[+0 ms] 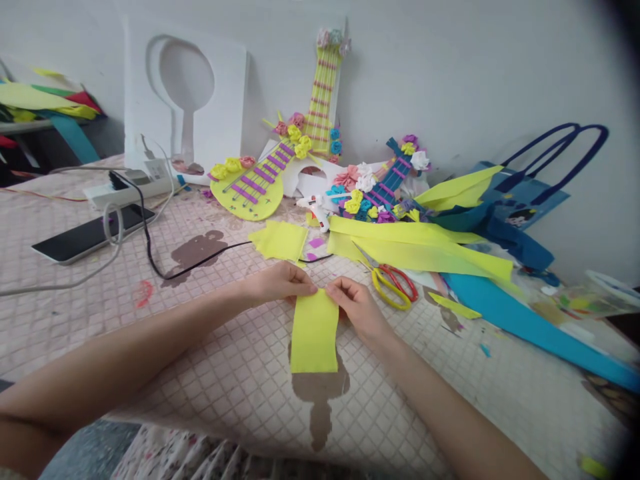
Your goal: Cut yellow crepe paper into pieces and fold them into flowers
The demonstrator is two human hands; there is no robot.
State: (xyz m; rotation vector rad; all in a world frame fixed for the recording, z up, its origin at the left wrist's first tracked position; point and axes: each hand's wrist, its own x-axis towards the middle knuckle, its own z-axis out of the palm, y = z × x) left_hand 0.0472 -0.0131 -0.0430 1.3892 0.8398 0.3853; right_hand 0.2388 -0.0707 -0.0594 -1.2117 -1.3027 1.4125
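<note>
Left hand [286, 280] and right hand [356, 305] pinch yellow strip [315, 335] at its far corners
Light, even tension should prevent creasing.

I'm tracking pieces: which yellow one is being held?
The short strip, pinched by left hand and right hand; the ragged yellow material and long sheets beyond lie untouched.

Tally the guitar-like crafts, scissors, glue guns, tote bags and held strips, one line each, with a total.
Guitar-like crafts: 3 (round-bodied yellow craft, upright yellow craft, blue craft)
Scissors: 1 pair
Glue gun: 1
Tote bag: 1
Yellow strip held by left hand and right hand: 1
Total: 7
</note>
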